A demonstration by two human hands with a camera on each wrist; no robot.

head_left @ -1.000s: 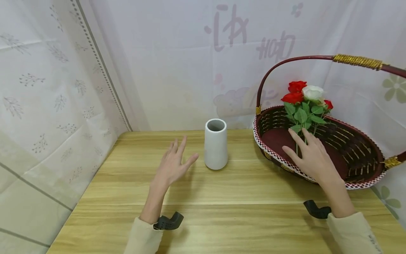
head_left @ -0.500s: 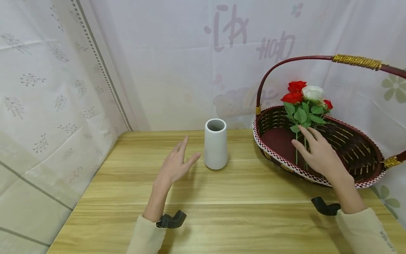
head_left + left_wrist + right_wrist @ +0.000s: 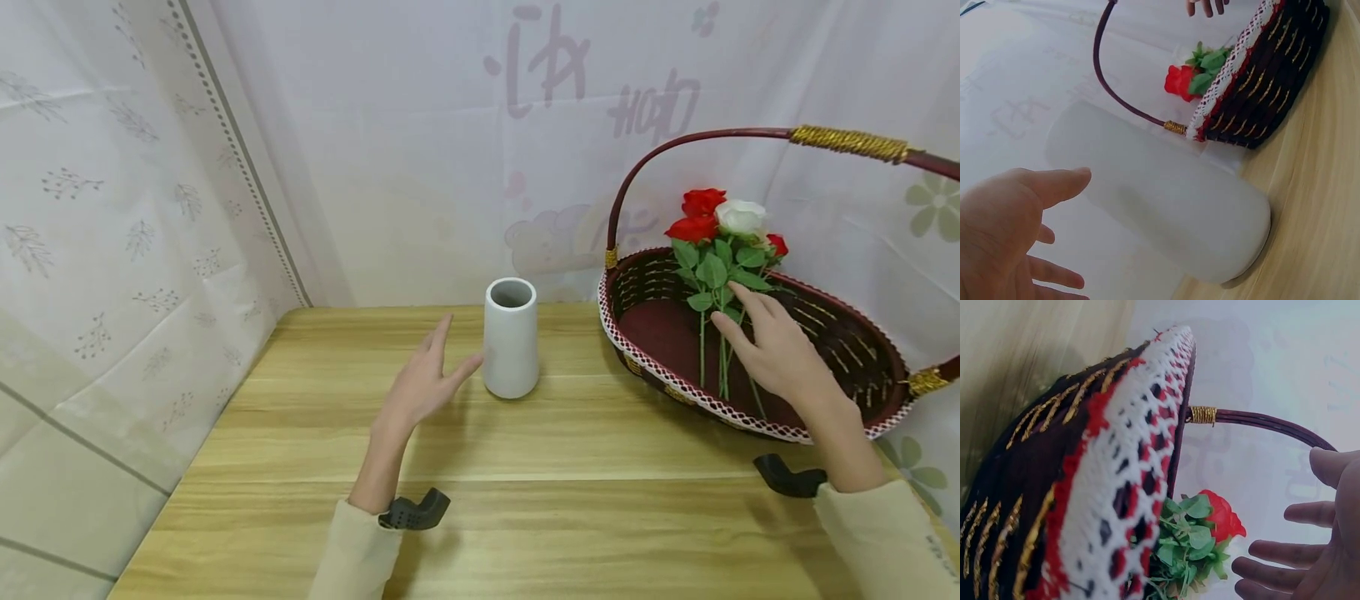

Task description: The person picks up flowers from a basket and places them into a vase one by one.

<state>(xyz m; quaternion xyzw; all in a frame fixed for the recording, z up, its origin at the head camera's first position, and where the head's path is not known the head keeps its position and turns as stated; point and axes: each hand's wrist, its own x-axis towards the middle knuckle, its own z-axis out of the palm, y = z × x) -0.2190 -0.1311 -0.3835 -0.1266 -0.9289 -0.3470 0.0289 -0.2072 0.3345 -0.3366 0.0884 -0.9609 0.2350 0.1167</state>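
Note:
A white vase (image 3: 511, 350) stands upright on the wooden table, its round mouth facing up. My left hand (image 3: 422, 385) is just left of it, fingers extended and the thumb tip right at the vase's side in the head view. The left wrist view shows the vase (image 3: 1166, 194) in front of the spread thumb and fingers. Red and white roses (image 3: 720, 221) with green stems lie in a dark wicker basket (image 3: 637, 367). Above the stems hovers my right hand (image 3: 780, 350), its fingers loosely extended and holding nothing. The right wrist view shows a red rose (image 3: 1225, 515) near those fingers.
The basket's tall arched handle (image 3: 847, 142) rises over the roses at the right. White lace (image 3: 1129, 462) trims its rim. Printed curtains (image 3: 390, 150) hang behind and to the left of the wooden table (image 3: 525, 525).
My left hand has moved slightly right, closer to the vase. My right hand has shifted right over the basket, uncovering more of the stems. Vase, basket and roses stay where they were.

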